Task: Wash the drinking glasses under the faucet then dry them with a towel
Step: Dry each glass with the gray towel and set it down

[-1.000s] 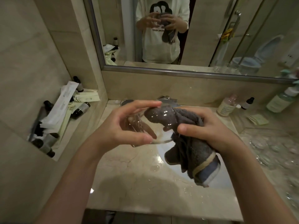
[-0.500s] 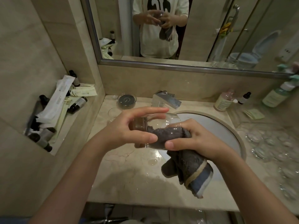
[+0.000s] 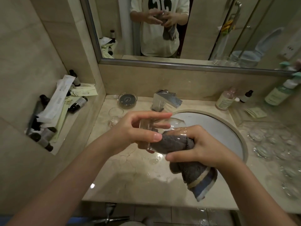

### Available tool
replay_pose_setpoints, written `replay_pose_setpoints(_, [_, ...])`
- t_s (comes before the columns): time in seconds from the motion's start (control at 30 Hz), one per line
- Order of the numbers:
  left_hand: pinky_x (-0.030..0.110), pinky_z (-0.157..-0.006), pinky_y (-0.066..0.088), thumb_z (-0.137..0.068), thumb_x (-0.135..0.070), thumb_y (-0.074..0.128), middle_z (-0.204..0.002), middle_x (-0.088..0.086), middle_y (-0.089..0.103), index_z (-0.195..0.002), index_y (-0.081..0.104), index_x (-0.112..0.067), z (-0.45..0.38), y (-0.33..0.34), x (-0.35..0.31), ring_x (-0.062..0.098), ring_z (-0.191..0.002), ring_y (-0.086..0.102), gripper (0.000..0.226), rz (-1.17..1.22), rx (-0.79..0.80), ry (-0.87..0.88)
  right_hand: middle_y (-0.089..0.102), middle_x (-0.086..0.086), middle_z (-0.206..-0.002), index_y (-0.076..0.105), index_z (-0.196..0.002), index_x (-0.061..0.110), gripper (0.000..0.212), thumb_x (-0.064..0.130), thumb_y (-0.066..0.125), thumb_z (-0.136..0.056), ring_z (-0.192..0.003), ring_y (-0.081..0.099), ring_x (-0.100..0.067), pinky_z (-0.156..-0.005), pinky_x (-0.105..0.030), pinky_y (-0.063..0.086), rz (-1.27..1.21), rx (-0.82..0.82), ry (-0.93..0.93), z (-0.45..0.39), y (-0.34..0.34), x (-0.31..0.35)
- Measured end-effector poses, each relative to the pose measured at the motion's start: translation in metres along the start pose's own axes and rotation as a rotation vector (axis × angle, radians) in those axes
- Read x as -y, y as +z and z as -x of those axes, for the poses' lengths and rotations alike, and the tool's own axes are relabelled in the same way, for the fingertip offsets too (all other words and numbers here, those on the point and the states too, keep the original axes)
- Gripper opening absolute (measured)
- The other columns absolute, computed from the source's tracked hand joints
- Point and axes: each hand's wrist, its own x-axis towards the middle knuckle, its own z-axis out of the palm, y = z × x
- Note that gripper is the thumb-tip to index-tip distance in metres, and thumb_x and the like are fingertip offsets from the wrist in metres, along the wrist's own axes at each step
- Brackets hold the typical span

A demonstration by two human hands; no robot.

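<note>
Gripping a glass (image 3: 160, 128) sideways, the left hand (image 3: 138, 129) steadies it; the right hand (image 3: 200, 144) clutches a towel (image 3: 192, 170) stuffed inside, above the worktop's (image 3: 130, 173) front edge.

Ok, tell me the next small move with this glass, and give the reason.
Probably twist the glass a part turn against the towel. The left hand grips its base end on its side, and the right hand has towel stuffed into its mouth, so turning should wipe the inner wall.
</note>
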Motion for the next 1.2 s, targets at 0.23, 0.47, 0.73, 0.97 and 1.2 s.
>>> replay_pose_setpoints(0.23, [0.014,-0.093,0.047,-0.070,-0.045,0.075,-0.133,-0.016,0.058,-0.121,0.061,-0.048,0.008,0.007,0.005,-0.001,-0.126,0.052,0.052,-0.603,-0.040,0.308,0.062,-0.024,-0.082,0.066,-0.091,-0.010,0.044,0.024,0.076,-0.064,-0.076,0.062,-0.032,-0.069,-0.033,0.054,-0.429,-0.101,0.134,0.015,0.009,-0.019])
replay_pose_setpoints(0.47, [0.036,-0.062,0.060,-0.060,-0.031,0.076,-0.113,-0.001,0.072,-0.103,0.075,-0.034,0.006,0.022,0.006,0.028,-0.096,0.072,0.042,0.006,-0.077,0.061,0.066,-0.011,-0.072,0.073,-0.079,0.013,0.016,0.024,0.076,-0.069,-0.068,0.065,-0.016,-0.065,-0.026,0.052,-0.213,-0.044,0.042,0.023,0.000,-0.005])
replay_pose_setpoints(0.73, [0.000,-0.080,0.039,-0.070,-0.040,0.077,-0.129,-0.006,0.061,-0.121,0.063,-0.034,0.003,0.031,0.014,-0.006,-0.116,0.056,0.053,-0.709,-0.106,0.516,0.071,-0.010,-0.074,0.072,-0.082,0.000,0.028,0.024,0.071,-0.067,-0.070,0.068,-0.021,-0.067,-0.026,0.054,-0.465,-0.151,0.092,0.040,0.004,-0.022])
replay_pose_setpoints(0.97, [0.032,-0.050,0.057,-0.056,-0.031,0.081,-0.110,-0.004,0.072,-0.102,0.074,-0.036,0.001,0.033,0.010,0.038,-0.084,0.072,0.047,0.028,-0.102,0.053,0.069,0.002,-0.077,0.075,-0.084,0.014,0.019,0.021,0.078,-0.067,-0.073,0.066,-0.010,-0.068,-0.020,0.050,-0.284,-0.071,0.050,0.036,0.000,-0.008])
replay_pose_setpoints(1.2, [0.019,-0.069,0.057,-0.080,-0.043,0.073,-0.130,0.003,0.060,-0.122,0.062,-0.028,0.007,0.027,0.020,0.012,-0.112,0.063,0.046,-0.616,-0.087,0.649,0.063,-0.008,-0.071,0.064,-0.086,-0.009,0.041,0.025,0.073,-0.065,-0.066,0.062,-0.016,-0.064,-0.023,0.050,-0.424,-0.159,0.070,0.040,0.004,-0.019])
